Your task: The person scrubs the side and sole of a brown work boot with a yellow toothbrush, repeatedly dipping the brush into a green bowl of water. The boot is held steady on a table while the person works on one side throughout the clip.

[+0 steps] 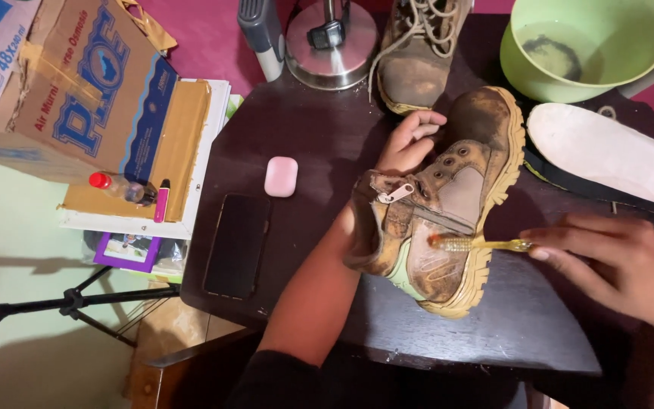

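Note:
A dirty tan boot (456, 189) lies on its side on the dark table (304, 136), its sole to the right. My left hand (410, 140) reaches through the boot's opening and grips its upper from inside, fingers showing at the top. My right hand (622, 265) holds a yellow toothbrush (486, 244) by its handle. The bristle end rests on the boot's side panel near the heel.
A second boot (418, 53) stands at the back beside a metal lamp base (331, 45). A green bowl (584, 45) and a white insole (607, 155) lie to the right. A black phone (238, 246) and a pink case (281, 176) sit to the left, next to cardboard boxes (92, 91).

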